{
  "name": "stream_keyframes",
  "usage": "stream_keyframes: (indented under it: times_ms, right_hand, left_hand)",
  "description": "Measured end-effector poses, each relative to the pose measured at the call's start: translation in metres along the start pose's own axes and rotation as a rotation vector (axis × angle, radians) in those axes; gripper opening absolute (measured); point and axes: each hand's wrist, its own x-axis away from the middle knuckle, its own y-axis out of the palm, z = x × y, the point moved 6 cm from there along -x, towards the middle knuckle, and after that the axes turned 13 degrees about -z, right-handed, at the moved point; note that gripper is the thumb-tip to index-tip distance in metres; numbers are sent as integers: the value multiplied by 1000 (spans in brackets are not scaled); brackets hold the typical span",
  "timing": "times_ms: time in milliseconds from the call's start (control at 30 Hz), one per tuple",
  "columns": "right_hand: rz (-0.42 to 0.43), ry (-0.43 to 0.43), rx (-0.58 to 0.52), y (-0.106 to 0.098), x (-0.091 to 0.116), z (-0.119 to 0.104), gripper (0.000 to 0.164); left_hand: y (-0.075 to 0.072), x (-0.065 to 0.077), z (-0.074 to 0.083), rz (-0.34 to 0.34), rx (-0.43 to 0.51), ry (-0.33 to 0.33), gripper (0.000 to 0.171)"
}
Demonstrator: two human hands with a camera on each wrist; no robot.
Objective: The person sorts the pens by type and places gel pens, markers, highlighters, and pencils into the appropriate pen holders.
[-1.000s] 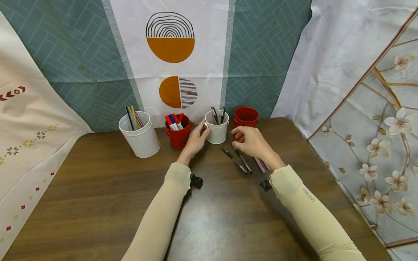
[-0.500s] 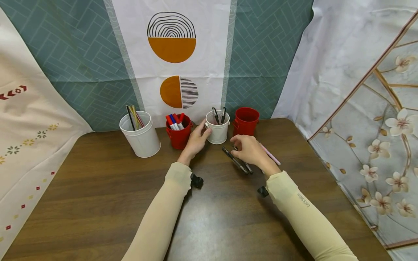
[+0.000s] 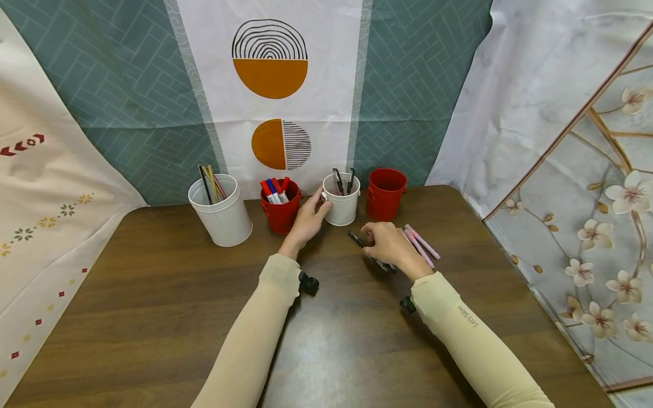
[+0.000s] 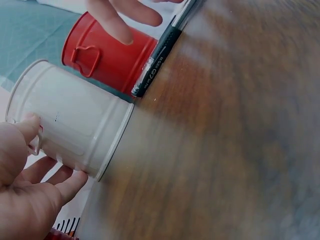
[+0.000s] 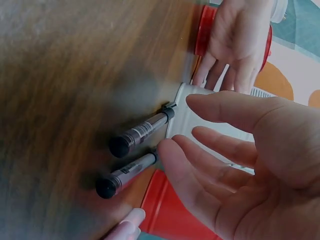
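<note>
1. our right hand (image 3: 390,242) has its fingers parted, holding nothing, by two black pens (image 5: 144,130) toward the back edge of the table (image 3: 336,345).
2. our left hand (image 3: 308,222) grips a white cup (image 3: 342,211) near that edge.
3. pink pens (image 3: 419,249) and a red cup (image 3: 385,198) sit toward the back right corner.

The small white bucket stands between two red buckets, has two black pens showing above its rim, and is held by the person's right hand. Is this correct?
Not quite: it is the left hand that holds the small white bucket, as the left wrist view shows. The rest of your statement is right.
</note>
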Motion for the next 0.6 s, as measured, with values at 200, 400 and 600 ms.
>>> stream_keyframes:
  times_ms: [200, 400, 600]
  right_hand:
    - [-21, 22, 26, 5, -2, -1, 44]
    - [-22, 71, 55, 9, -5, 0, 39]
    - [-27, 96, 93, 11, -7, -1, 34]
  left_hand:
    - [1, -1, -2, -3, 5, -3, 65]
    - [1, -1, -1, -4, 7, -4, 65]
    - [0, 0, 0, -5, 9, 0, 65]
